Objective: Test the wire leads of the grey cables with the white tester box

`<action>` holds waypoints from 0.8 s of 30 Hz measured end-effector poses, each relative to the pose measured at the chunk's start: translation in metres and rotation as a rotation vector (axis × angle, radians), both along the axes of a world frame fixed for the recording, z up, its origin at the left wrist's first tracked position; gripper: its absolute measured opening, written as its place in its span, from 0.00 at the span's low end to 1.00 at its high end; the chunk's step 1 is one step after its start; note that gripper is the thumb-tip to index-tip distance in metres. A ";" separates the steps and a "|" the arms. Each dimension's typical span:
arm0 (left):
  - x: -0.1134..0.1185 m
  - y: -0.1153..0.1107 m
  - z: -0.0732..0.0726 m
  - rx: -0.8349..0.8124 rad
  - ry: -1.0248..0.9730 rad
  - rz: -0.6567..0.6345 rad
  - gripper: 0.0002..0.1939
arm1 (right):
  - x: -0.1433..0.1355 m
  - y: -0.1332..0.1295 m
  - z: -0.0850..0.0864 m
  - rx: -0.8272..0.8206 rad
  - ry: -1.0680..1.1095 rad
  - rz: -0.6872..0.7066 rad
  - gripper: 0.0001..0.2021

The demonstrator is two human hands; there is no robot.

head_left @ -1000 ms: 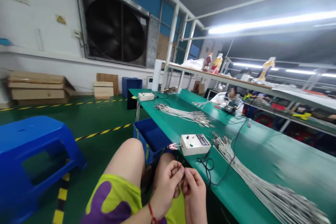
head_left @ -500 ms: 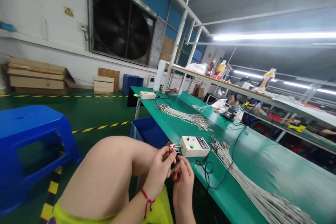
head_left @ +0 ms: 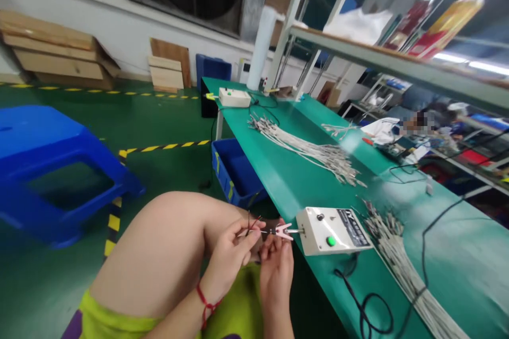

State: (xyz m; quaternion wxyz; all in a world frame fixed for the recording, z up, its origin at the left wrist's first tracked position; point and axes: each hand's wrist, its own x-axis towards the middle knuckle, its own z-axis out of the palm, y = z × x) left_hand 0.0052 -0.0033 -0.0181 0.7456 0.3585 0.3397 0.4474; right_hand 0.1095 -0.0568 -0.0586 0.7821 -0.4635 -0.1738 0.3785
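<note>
My left hand (head_left: 234,243), with a red cord round the wrist, pinches thin dark and red wires (head_left: 254,221) between thumb and fingers. Just right of it, my right hand (head_left: 277,254) has its fingers curled below a pink clip (head_left: 283,231); what they hold, if anything, is hidden. The clip sits on a metal rod projecting from a white box (head_left: 332,230) with a green button and a black knob. That box rests at the near edge of the green table (head_left: 278,169).
Bundles of pale cables lie on the table, one beyond the white box (head_left: 310,148) and one at its right (head_left: 405,265). A second white box (head_left: 234,97) stands at the far end. A blue bin (head_left: 238,169) is under the edge, a blue stool (head_left: 59,159) at left.
The view has tilted down and come closer to the table. My left hand has drawn slightly left of the clip, and thin wires now show at its fingertips. My right hand is now beneath the clip.
</note>
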 end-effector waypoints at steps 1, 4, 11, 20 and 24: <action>0.002 0.002 -0.003 -0.018 -0.003 -0.018 0.18 | 0.002 0.001 -0.003 -0.006 0.001 -0.009 0.27; 0.004 0.007 -0.008 -0.046 -0.013 -0.046 0.15 | 0.005 0.001 -0.009 -0.037 -0.009 -0.026 0.29; 0.004 0.010 -0.011 0.004 -0.036 -0.063 0.07 | 0.006 -0.001 0.006 -0.068 0.057 -0.067 0.26; 0.003 0.010 -0.003 0.047 -0.119 -0.082 0.11 | -0.002 -0.001 0.020 -0.092 0.200 -0.176 0.24; 0.002 0.009 -0.003 0.022 -0.139 -0.084 0.13 | 0.001 -0.001 0.021 -0.117 0.175 -0.201 0.19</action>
